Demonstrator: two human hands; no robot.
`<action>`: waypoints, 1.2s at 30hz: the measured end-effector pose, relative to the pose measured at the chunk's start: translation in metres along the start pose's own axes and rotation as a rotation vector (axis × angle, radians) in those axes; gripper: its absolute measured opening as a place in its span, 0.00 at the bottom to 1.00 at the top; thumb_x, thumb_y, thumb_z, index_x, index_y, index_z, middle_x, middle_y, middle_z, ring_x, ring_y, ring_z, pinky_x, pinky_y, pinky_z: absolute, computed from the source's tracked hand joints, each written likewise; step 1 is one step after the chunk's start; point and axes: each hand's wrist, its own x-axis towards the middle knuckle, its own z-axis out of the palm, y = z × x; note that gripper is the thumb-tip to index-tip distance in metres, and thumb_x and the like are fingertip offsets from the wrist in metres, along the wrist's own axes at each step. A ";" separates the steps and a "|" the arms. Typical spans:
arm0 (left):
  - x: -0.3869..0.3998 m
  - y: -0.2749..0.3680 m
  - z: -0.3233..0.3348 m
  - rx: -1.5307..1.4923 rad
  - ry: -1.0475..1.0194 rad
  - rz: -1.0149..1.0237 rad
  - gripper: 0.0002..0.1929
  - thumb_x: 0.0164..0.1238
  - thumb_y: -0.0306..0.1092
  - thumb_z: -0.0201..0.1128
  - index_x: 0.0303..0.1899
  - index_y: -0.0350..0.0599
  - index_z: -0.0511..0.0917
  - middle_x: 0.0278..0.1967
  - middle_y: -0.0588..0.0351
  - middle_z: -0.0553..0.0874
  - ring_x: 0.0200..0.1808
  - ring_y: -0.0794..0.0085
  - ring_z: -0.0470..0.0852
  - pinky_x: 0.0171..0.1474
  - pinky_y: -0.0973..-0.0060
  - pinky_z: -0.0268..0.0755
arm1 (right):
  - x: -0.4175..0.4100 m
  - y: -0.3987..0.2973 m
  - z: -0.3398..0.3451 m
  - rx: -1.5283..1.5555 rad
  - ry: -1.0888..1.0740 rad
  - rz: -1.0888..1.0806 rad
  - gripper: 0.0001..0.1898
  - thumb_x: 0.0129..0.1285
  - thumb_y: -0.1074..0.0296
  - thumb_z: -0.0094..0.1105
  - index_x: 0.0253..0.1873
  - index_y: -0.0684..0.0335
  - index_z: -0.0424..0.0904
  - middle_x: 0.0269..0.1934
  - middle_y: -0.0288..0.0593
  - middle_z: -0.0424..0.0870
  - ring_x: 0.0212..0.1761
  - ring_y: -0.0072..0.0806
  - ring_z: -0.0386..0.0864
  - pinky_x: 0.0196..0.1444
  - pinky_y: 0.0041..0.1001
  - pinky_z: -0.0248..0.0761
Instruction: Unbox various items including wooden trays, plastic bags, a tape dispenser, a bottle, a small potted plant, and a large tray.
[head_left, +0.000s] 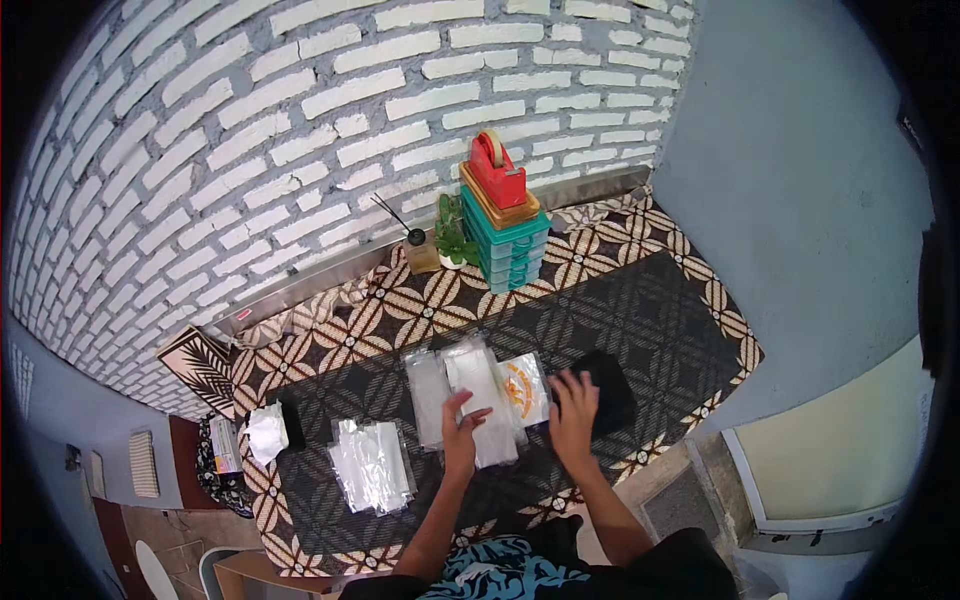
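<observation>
My left hand, thumb and fingers apart, is over clear plastic packets with white contents, lying overlapped in front of me. Whether its fingertips touch them cannot be told. Beside these on the left is a greyer plastic packet. A white packet with an orange print lies at their right side. Between that packet and a folded black item, perhaps cloth, is my right hand. Its fingers are spread, and nothing shows in its grasp. Further left lies a fanned stack of shiny clear packets.
A patterned cloth with a dark mat covers the table. Teal drawers at the back carry a red tape dispenser. Beside them are a potted plant and a reed diffuser. White tissues are at left.
</observation>
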 end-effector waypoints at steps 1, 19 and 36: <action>-0.015 -0.008 0.000 0.064 -0.026 0.060 0.17 0.71 0.24 0.47 0.60 0.39 0.68 0.51 0.51 0.81 0.46 0.68 0.82 0.49 0.74 0.74 | -0.007 0.004 -0.007 -0.274 0.006 0.089 0.24 0.63 0.69 0.60 0.64 0.62 0.71 0.65 0.55 0.68 0.67 0.54 0.62 0.65 0.54 0.55; -0.181 0.021 -0.098 -0.151 0.501 0.081 0.18 0.80 0.40 0.46 0.61 0.41 0.71 0.54 0.54 0.80 0.53 0.71 0.80 0.53 0.72 0.72 | -0.042 -0.116 0.010 0.098 -0.285 -0.255 0.24 0.62 0.72 0.55 0.64 0.62 0.74 0.68 0.47 0.69 0.67 0.44 0.62 0.70 0.48 0.46; -0.445 0.013 -0.368 -1.091 0.919 0.525 0.34 0.76 0.63 0.35 0.69 0.46 0.62 0.69 0.51 0.67 0.69 0.59 0.66 0.71 0.62 0.56 | -0.389 -0.439 0.221 0.869 -1.303 -1.062 0.21 0.73 0.59 0.47 0.64 0.64 0.72 0.61 0.58 0.74 0.66 0.55 0.66 0.71 0.45 0.52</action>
